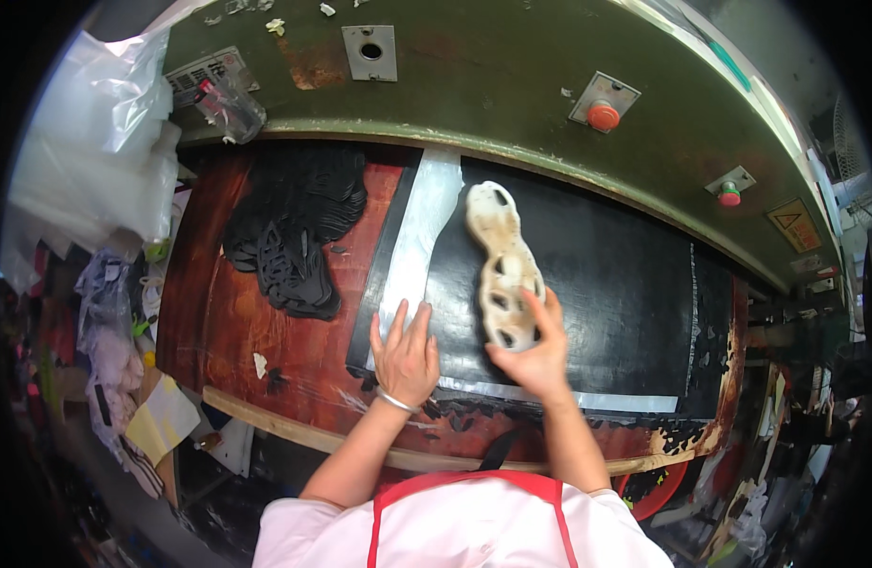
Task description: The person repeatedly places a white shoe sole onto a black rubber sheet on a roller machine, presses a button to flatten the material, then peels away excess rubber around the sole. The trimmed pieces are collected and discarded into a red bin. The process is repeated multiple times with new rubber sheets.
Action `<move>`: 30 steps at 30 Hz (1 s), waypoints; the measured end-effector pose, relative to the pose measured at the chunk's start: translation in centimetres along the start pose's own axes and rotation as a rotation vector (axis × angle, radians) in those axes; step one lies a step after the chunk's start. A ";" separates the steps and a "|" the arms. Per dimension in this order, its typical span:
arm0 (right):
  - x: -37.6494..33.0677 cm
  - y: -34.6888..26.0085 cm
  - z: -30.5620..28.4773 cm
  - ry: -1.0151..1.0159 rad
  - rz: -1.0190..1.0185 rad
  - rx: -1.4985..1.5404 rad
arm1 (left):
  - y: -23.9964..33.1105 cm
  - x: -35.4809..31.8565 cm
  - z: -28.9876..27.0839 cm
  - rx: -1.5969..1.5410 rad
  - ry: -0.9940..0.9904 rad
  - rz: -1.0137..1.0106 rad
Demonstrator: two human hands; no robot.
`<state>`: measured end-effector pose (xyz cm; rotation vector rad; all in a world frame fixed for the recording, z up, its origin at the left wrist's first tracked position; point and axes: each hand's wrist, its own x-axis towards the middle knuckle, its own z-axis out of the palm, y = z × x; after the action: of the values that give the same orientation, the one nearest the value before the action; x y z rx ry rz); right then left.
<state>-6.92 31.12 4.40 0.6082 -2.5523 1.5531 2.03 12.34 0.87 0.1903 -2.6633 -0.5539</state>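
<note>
My right hand [535, 350] grips the near end of a long, whitish, sole-shaped piece with several dark holes [495, 222], probably a cutting die or mould. It slants away from me above a black sheet [616, 284]; whether it touches the sheet I cannot tell. My left hand [407, 356] lies with fingers spread over the near end of a silvery-white strip [425, 222] along the sheet's left side. A metal bangle circles that wrist. To the left, a heap of black cut-out pieces [303, 222] rests on the reddish-brown board [232, 331].
A green machine body [493, 71] spans the far side, with a red push button [603, 116] and another at its right. A clear container [231, 109] hangs at its left. Plastic bags [95, 142] stand far left. Wooden edging [294, 433] runs along the front.
</note>
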 end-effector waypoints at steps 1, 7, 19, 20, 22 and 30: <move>-0.1 -0.2 2.2 0.049 0.015 -0.128 | 0.0 0.2 0.2 -0.006 0.027 -0.003; 0.6 -0.1 6.2 0.205 -0.128 -0.315 | 0.0 1.9 0.5 0.010 0.039 -0.003; 6.7 3.6 -6.0 0.279 -0.213 -0.255 | -2.1 12.6 2.9 -0.080 0.039 0.032; 8.6 4.7 -9.0 0.351 -0.143 -0.197 | -2.3 13.1 2.6 -0.144 0.044 0.003; 12.8 6.6 -14.7 0.638 -0.038 -0.129 | -2.1 13.3 1.8 -0.183 0.116 -0.028; 22.3 11.1 -20.7 0.747 -0.013 -0.565 | -0.7 12.3 4.3 -0.052 -0.016 -0.120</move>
<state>-34.18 47.18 11.29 -0.0319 -2.1929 0.7539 -10.93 10.60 1.47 0.3336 -2.6620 -0.6642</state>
